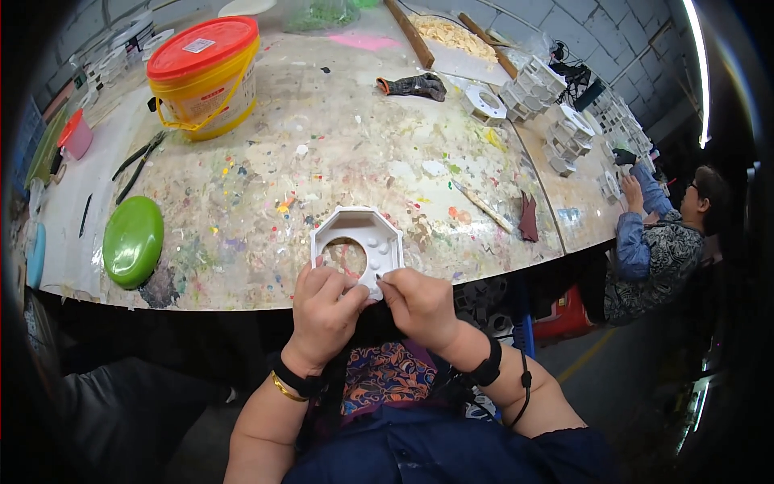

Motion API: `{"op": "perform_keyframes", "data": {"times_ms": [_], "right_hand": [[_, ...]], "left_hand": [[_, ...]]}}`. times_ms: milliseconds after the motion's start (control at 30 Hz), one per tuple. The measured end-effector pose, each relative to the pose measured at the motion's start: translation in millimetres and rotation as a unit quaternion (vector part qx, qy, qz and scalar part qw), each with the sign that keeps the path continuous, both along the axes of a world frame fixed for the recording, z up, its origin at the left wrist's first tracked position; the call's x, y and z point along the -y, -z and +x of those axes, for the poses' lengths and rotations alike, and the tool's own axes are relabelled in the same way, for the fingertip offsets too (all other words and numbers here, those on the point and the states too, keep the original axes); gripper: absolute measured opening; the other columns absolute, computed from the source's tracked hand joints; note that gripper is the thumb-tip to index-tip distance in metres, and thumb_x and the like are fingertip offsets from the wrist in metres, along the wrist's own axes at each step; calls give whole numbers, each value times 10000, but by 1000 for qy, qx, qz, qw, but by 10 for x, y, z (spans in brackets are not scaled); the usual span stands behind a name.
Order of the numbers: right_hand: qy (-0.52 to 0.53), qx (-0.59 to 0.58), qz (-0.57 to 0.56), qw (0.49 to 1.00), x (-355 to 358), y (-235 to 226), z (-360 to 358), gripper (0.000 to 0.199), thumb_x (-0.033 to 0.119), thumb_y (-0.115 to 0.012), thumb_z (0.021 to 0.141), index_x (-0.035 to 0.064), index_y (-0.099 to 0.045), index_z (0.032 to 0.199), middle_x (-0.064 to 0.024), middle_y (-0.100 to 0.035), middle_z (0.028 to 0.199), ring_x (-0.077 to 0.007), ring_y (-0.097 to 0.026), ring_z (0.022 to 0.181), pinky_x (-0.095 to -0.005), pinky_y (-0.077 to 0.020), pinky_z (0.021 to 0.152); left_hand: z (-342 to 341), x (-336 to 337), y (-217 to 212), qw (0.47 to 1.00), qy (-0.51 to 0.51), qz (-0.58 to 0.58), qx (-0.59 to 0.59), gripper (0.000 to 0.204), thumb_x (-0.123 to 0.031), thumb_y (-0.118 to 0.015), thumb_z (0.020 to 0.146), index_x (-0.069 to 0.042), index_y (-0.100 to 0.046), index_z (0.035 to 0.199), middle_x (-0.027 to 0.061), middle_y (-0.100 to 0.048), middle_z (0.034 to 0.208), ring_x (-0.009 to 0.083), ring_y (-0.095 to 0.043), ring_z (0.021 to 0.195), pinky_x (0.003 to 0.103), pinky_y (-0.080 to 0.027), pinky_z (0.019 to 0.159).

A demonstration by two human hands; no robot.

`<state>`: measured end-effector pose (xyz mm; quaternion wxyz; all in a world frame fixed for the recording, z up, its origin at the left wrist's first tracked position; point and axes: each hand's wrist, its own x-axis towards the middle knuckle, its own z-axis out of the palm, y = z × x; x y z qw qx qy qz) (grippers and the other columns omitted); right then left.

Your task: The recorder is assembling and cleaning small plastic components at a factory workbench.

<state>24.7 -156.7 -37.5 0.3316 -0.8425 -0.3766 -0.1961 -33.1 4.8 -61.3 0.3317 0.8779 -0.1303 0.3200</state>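
A white octagonal housing [377, 252] is held at the near edge of the paint-spotted table [242, 278], the left hand [324, 310] clamped on it, apparently for steadiness, the right hand [423, 305] pinched together at its rim (whether around something small cannot be told).

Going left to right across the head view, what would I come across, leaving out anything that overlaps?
Pink cup → green round disc → white octagonal part → pale, slim pointed tool → dark red scrap → seated co-worker.
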Motion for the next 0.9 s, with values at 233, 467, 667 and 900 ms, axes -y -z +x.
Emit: {"op": "perform_keyframes", "data": {"times_ms": [233, 467, 667, 900], "right_hand": [[-47, 24, -7, 999, 10, 20, -64, 65, 26, -663, 784, 49, -604, 800, -140, -577, 637, -320, -598, 553, -373, -459, 487], [75, -130, 71, 986, 121, 37, 121, 93, 111, -646, 858, 64, -579, 814, -128, -579, 621, -305, -606, 550, -374, -455, 486], [33, -113, 52, 992, 117, 92, 38, 92, 118, -642, 868, 63, -582, 826, -118, -613, 646, -290, -631, 573, -360, -470, 499], [49, -130, 52, 989, 168, 88, 139, 86, 121, -639, 869, 63, -583, 838, -107, -626, 659, -289, -634, 579, -361, -471, 501]], "left_hand": [[14, 1, 10, 1000, -5, 5, 19, 185, -106, -758, 650, -99, -635, 788, 12, -562, 728, 239, -529, 749, 434, -443, 849], [20, -1, 3, 1000, -6, 7, 24, 185, -115, -759, 648, -105, -637, 787, 13, -563, 718, 237, -530, 743, 392, -434, 761], [-8, 46, -69, 1000, 10, 10, -6, 248, -100, -766, 648, -102, -667, 876, 32, -598, 804, 253, -545, 777, 392, -447, 811], [-86, -135, -168, 999, 21, 41, -22, 493, 5, -732, 628, -55, -632, 1107, 124, -591, 1106, 337, -543, 1102, 401, -473, 899]]}}
